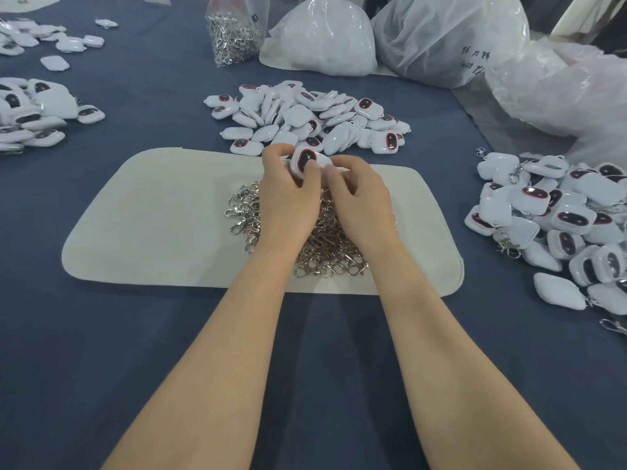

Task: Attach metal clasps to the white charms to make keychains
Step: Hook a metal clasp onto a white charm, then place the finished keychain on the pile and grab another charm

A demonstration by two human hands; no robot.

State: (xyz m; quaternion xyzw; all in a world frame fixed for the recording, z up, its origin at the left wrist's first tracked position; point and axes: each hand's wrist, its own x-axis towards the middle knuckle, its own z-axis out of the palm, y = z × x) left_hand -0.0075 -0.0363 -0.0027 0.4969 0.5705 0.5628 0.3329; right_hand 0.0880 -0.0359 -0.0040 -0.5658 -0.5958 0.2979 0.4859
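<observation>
Both hands, left [288,195] and right [356,195], pinch 1 white charm [307,161] above the clasps [322,245], seemingly to fit one.

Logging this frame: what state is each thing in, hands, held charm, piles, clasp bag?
left hand: grips the held charm.
right hand: pinches the same charm's right end.
held charm: in both hands, dark window up; clasp attachment not visible.
clasp pile: loose heap on the mat.
middle charm pile: heaped beyond the mat, no clasps seen.
right charm pile: heaped, several with clasps attached.
clasp bag: upright, partly full.
</observation>
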